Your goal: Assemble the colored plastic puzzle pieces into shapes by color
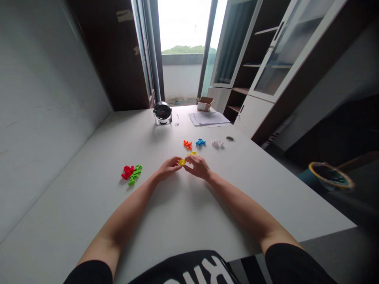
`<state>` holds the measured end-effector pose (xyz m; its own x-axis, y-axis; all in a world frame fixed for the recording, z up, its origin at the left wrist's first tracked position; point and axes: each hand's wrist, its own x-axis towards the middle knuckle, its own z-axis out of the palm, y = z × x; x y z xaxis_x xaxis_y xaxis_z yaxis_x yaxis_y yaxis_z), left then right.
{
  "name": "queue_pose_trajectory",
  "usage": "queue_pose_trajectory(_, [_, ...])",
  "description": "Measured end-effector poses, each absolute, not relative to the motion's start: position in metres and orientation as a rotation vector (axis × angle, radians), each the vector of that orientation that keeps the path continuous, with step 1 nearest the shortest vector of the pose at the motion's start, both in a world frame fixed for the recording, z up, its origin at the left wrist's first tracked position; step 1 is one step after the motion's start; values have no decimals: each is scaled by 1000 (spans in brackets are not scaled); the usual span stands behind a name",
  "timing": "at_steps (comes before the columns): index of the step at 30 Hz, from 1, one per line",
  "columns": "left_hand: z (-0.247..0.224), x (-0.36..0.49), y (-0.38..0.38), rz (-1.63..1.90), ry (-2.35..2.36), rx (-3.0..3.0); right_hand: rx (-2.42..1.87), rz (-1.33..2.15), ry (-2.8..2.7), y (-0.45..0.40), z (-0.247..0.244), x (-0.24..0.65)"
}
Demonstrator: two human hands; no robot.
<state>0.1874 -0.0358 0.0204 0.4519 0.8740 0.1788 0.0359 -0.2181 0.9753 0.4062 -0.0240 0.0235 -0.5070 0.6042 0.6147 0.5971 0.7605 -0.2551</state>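
Observation:
A small yellow plastic piece point(181, 162) is pinched between my two hands, just above the white table point(189, 213). My left hand point(169, 166) grips it from the left, and my right hand point(199, 167) has its fingertips on the right side. More yellow pieces point(194, 154) lie right behind my right hand, partly covered by it. Beyond them sit small piles of orange pieces point(187, 144), blue pieces point(200, 142) and white pieces point(217, 144). Left of my left arm, red pieces point(128, 172) touch green pieces point(135, 174).
A round black fan-like device point(162, 113) on a stand and a short cord point(177, 119) are at the back. Papers point(209, 118) and an open cardboard box point(205, 103) occupy the back right. A cable hole point(230, 139) pierces the tabletop. Off the right edge stands a bin point(331, 175).

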Motion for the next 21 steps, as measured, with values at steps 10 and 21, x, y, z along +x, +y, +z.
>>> queue_pose_trajectory(10, [27, 188, -36, 913, 898, 1699, -891, -4, -2238, -21, 23, 409])
queue_pose_trajectory(21, [25, 187, -35, 845, 930, 1754, -866, -111, -2314, -20, 22, 410])
